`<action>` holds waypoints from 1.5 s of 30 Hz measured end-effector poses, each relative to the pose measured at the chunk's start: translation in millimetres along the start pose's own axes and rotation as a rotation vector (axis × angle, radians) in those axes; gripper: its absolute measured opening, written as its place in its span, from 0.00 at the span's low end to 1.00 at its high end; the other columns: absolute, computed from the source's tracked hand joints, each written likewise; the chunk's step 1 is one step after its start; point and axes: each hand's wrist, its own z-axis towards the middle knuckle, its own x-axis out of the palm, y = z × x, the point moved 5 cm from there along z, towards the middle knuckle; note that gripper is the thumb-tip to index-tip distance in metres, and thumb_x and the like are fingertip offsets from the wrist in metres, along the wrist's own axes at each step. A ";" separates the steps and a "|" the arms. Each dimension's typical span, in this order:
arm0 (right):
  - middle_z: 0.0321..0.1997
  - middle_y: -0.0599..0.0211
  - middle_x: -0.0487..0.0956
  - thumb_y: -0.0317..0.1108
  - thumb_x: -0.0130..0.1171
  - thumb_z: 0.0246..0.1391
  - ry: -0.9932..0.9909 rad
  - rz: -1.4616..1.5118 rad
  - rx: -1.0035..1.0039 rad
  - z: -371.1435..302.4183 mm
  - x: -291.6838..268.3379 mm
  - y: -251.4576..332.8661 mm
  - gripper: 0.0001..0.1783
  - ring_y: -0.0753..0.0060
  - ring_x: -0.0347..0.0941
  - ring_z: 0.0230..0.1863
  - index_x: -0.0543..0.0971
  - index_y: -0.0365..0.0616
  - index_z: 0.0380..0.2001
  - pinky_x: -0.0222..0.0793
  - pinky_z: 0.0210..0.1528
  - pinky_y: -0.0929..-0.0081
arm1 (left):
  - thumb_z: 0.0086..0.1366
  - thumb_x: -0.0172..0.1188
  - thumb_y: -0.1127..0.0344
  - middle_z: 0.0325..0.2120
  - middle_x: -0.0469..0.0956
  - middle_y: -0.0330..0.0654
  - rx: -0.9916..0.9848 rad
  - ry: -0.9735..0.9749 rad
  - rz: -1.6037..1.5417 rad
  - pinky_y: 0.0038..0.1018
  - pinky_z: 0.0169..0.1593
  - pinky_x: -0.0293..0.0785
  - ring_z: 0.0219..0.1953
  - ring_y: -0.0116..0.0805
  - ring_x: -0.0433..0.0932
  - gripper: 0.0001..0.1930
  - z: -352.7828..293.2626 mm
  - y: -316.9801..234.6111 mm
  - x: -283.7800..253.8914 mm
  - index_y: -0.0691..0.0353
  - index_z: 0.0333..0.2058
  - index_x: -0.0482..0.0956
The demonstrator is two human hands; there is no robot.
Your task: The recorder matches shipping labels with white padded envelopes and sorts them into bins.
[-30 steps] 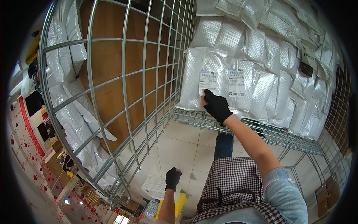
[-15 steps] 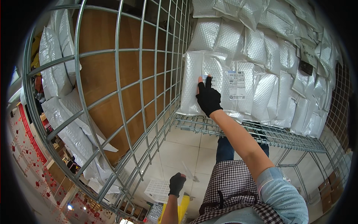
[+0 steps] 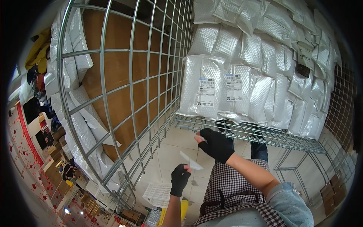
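My left hand (image 3: 180,180), in a black fingerless glove, is closed low in the middle, with a thin translucent strip (image 3: 191,161) standing out from its fingertips. Up and to the right, my right hand (image 3: 216,144), gloved the same way, has its fingers curled in; whether something small is pinched in them I cannot make out. Beyond it, a silvery bubble mailer (image 3: 192,85) with a white printed label (image 3: 206,92) leans at the front of a stack. To its right stands another labelled bubble mailer (image 3: 244,87).
Many more bubble mailers (image 3: 280,22) are piled on the wire shelf (image 3: 287,142). A tall wire mesh panel (image 3: 130,68) rises at left, with cardboard (image 3: 113,30) and silvery mailers (image 3: 81,136) behind it. A white plastic basket (image 3: 157,195) sits on the tiled floor.
My right hand has left the front mailer and come down toward my left hand. The mailer's label is now in full view. My left hand has risen slightly with the strip.
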 end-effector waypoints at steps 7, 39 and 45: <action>0.24 0.69 0.75 0.42 0.54 0.52 -0.005 0.662 0.216 -46.4 13.4 1.1 0.16 0.80 0.69 0.26 0.74 0.39 0.36 0.64 0.30 0.81 | 0.53 0.57 0.74 0.29 0.75 0.43 0.301 -0.041 -0.224 0.26 0.37 0.71 0.33 0.37 0.76 0.05 31.2 -103.1 20.8 0.64 0.31 0.73; 0.34 0.58 0.76 0.39 0.67 0.33 -0.181 0.581 0.544 55.3 -125.9 -212.2 0.26 0.67 0.72 0.33 0.73 0.35 0.36 0.68 0.33 0.72 | 0.45 0.66 0.55 0.54 0.57 0.54 0.114 -0.727 0.679 0.42 0.53 0.57 0.55 0.50 0.58 0.42 221.7 -127.0 66.6 0.64 0.55 0.54; 0.20 0.70 0.74 0.37 0.65 0.36 -0.012 0.599 0.665 -0.2 -194.1 -220.0 0.18 0.81 0.67 0.16 0.76 0.38 0.31 0.58 0.16 0.83 | 0.43 0.66 0.57 0.37 0.74 0.52 -0.131 -0.445 0.465 0.38 0.43 0.67 0.40 0.48 0.73 0.31 248.1 -104.7 60.4 0.67 0.44 0.68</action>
